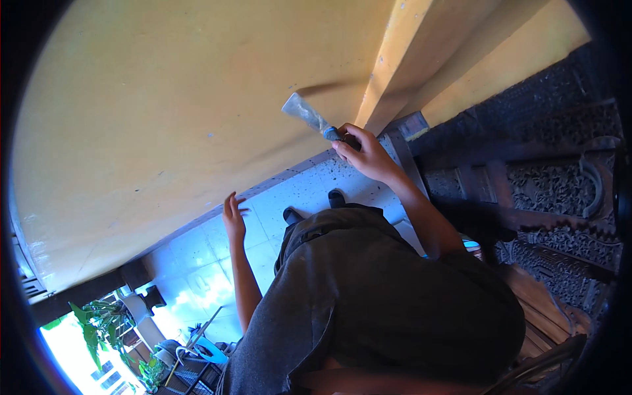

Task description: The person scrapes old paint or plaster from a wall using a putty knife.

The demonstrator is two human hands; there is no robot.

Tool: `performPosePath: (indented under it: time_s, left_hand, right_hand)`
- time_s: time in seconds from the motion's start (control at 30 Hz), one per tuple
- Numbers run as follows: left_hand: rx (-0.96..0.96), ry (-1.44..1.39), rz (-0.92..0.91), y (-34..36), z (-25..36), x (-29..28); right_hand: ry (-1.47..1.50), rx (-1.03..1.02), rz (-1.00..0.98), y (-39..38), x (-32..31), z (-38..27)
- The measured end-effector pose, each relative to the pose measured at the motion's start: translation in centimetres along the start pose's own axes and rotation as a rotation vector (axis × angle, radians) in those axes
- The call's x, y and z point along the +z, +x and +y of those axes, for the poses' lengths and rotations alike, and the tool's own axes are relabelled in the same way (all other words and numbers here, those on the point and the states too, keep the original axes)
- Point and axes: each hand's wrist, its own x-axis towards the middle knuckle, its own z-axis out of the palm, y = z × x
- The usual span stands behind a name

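Observation:
My right hand (365, 153) is closed round the dark handle of a putty knife (307, 113). Its wide, pale-smeared metal blade points up and to the left, in front of a yellow painted wall (197, 99). The blade's shadow falls on that wall; whether the edge touches it I cannot tell. Lower and to the left, my left hand (235, 214) hangs with its fingers apart and holds nothing. It is nearest to the foot of the wall. Small chipped or pale spots dot the yellow paint.
A yellow pillar (401, 62) juts out right of the wall. Dark carved wooden furniture (553, 187) stands at the right. Dark crumbs lie on the tiled floor (316, 181) near my feet. At the lower left are green plants (99, 329) and a cluttered black rack (197, 372).

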Motion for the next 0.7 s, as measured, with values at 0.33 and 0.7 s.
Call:
performPosePath:
  time_s: [0.33,0.7]
  left_hand:
    - [0.237,0.673,-0.270,-1.6,9.5,4.0]
    - [0.179,0.534,-0.162,-3.9,12.0,2.0]
  right_hand:
    - [-0.136,-0.033,0.147,-2.2,-2.7,0.1]
    - [-0.482,-0.200,0.128,1.4,-4.2,-7.4]
